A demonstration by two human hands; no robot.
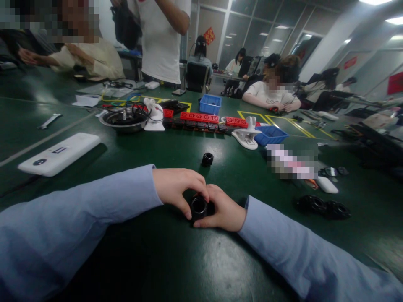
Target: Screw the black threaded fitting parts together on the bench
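Between my two hands stands a black round part (199, 205) with a wide circular opening facing up, low over the green table. My left hand (181, 186) curls around its left and far side, thumb on the near left rim. From the right, my right hand (224, 209) wraps it, with the thumb along its near side. The fingertips of both hands meet at the far side, and the part's lower portion is partly hidden. Just beyond my hands, a smaller black ribbed cylinder (207, 159) sits on the table.
A white power bank-like box (59, 154) lies at left, near a wrench (49, 121). Farther back are a metal bowl (124, 121), red and black strips (201, 118), white clips (247, 134) and blue bins (210, 104). Black ring-shaped parts (323, 206) lie at right. Other people sit beyond.
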